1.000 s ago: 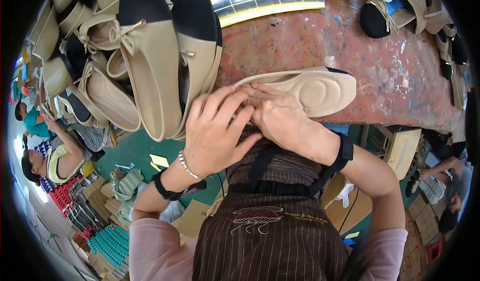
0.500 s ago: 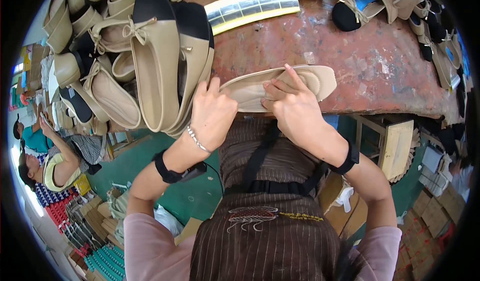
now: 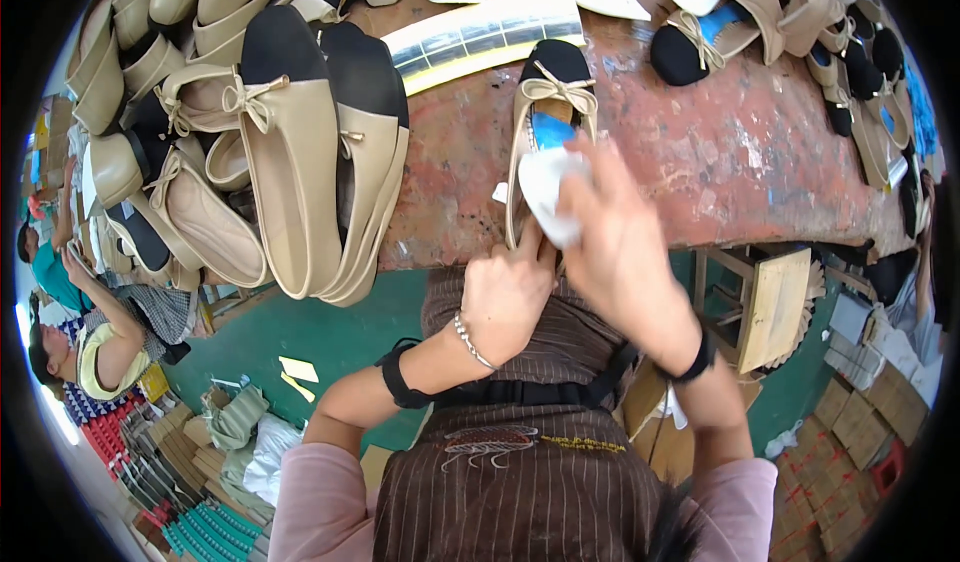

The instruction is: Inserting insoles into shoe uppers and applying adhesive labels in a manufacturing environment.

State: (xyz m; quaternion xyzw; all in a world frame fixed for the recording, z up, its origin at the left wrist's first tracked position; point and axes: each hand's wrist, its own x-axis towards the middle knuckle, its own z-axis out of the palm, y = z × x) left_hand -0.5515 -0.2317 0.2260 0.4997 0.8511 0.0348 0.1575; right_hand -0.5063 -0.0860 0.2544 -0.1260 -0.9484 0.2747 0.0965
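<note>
In front of me, a beige ballet flat (image 3: 516, 152) with a black toe and a bow points away across the table. Blue shows inside it, behind the bow. My left hand (image 3: 508, 297) is closed at the heel end, fingers curled on the edge nearest me. Over the shoe's opening, my right hand (image 3: 625, 237) pinches a white, rounded, insole-like piece (image 3: 548, 184), both smeared by motion. The shoe's middle and most of its heel are hidden behind that piece and my hands.
Beige flats with black toes (image 3: 290, 152) are piled at the left. More shoes (image 3: 680, 54) lie at the far right. A shiny gridded strip (image 3: 480, 42) rests on the worn red tabletop (image 3: 720, 162). Below stands a wooden stool (image 3: 775, 307); another person (image 3: 105, 342) works at the left.
Both hands were on a beige shoe-shaped piece lying crosswise. Now a flat points away, the left hand is at its heel, and the right hand holds a white piece over it.
</note>
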